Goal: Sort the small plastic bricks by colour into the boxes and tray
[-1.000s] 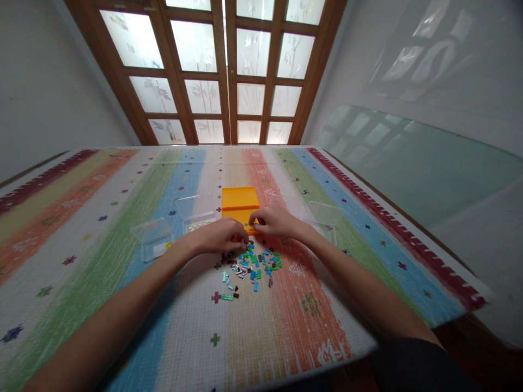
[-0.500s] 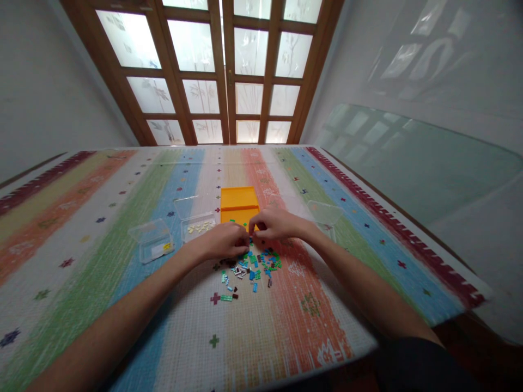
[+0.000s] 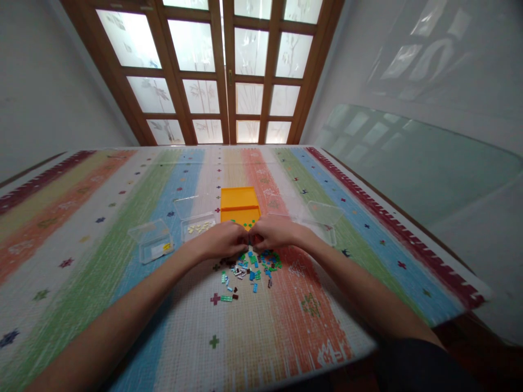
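Note:
My left hand (image 3: 229,240) and my right hand (image 3: 272,233) meet fingertip to fingertip just in front of an open orange box (image 3: 239,195). Both are closed in a pinch, and whatever lies between the fingers is hidden. Small green pieces (image 3: 248,224) lie in the near half of the box. Directly below my hands spreads a loose pile of tiny building bricks (image 3: 254,262) in green, blue, brown and pale grey. A green brick (image 3: 226,298) lies apart at the pile's near edge.
Left of the box stands an open clear box (image 3: 184,231) with cream pieces (image 3: 201,226). Farther left, another clear box (image 3: 145,253) holds a yellow piece (image 3: 167,247). A clear container (image 3: 327,218) lies to the right. A striped cloth (image 3: 192,337) covers the table.
My right hand has come down slightly, from above the near edge of the orange box to meet my left hand. More green pieces in the box now show. My left hand has barely moved.

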Demonstrator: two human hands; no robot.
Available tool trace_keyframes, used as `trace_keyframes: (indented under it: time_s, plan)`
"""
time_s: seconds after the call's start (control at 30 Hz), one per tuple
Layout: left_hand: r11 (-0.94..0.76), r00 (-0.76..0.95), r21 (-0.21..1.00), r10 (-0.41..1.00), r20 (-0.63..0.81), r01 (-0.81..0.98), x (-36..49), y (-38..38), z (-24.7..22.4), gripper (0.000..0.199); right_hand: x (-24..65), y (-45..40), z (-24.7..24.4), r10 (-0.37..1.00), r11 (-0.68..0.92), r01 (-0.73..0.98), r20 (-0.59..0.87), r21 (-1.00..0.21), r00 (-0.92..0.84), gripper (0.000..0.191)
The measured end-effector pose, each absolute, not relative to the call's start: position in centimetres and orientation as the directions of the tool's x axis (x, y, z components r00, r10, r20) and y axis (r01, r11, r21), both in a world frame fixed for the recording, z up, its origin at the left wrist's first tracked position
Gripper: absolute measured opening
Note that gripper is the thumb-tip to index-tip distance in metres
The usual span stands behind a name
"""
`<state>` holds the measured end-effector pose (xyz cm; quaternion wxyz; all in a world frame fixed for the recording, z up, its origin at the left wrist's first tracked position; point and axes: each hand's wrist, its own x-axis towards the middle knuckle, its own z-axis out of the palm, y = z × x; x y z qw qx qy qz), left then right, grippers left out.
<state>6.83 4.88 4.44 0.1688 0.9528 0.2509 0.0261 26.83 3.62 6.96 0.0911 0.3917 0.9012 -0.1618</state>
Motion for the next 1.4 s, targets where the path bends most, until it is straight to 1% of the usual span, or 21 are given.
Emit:
trace_keyframes:
  time_s: [0.07, 0.17, 0.3, 0.4, 0.53, 0.6, 0.77, 0.97, 1.1, 1.27, 1.4]
  plan:
    - [-0.811, 0.860, 0.321, 0.510, -0.022, 0.489, 6.9, 4.9, 4.1, 0.015, 26.8, 3.6, 6.9, 0.678, 0.641, 0.737, -0.291, -0.213, -0.675, 0.019]
    - [-0.799, 0.842, 0.306, 0.539, -0.016, 0.517, 7.1, 5.1, 3.6, 0.020, 26.7, 3.5, 7.0, 0.698, 0.624, 0.755, -0.289, -0.204, -0.655, 0.017]
    - [-0.795, 0.839, 0.306, 0.543, -0.025, 0.523, 7.3, 4.9, 3.3, 0.018, 26.6, 3.4, 7.2, 0.726, 0.617, 0.770, -0.260, -0.165, -0.637, 0.021]
    - [-0.797, 0.845, 0.315, 0.533, -0.034, 0.515, 7.4, 4.6, 3.7, 0.017, 26.6, 3.4, 7.2, 0.730, 0.622, 0.772, -0.258, -0.133, -0.633, 0.024]
    - [-0.788, 0.838, 0.319, 0.545, -0.033, 0.526, 6.9, 4.8, 4.6, 0.015, 26.6, 3.4, 7.0, 0.726, 0.625, 0.769, -0.261, -0.135, -0.636, 0.024]
    - [-0.779, 0.817, 0.302, 0.576, -0.003, 0.550, 6.3, 5.4, 5.2, 0.015, 26.6, 3.5, 6.9, 0.724, 0.629, 0.765, -0.254, -0.139, -0.641, 0.024]
    - [-0.717, 0.712, 0.213, 0.693, 0.114, 0.664, 4.8, 6.8, 5.6, 0.019, 26.7, 3.6, 6.8, 0.719, 0.619, 0.769, -0.278, -0.162, -0.637, 0.019]
    - [-0.679, 0.654, 0.163, 0.734, 0.185, 0.716, 4.5, 7.4, 4.4, 0.014, 26.9, 3.6, 6.5, 0.732, 0.617, 0.775, -0.263, -0.136, -0.628, 0.021]
    - [-0.672, 0.647, 0.166, 0.740, 0.182, 0.722, 4.6, 7.7, 3.8, 0.015, 26.7, 3.5, 6.7, 0.731, 0.619, 0.776, -0.274, -0.119, -0.625, 0.024]
    - [-0.664, 0.651, 0.186, 0.748, 0.130, 0.725, 4.8, 7.9, 3.3, 0.014, 26.5, 3.4, 7.1, 0.730, 0.614, 0.782, -0.299, -0.108, -0.614, 0.025]
    - [-0.654, 0.648, 0.200, 0.754, 0.105, 0.729, 4.8, 7.9, 3.1, 0.014, 26.6, 3.5, 6.9, 0.735, 0.611, 0.785, -0.293, -0.103, -0.611, 0.026]
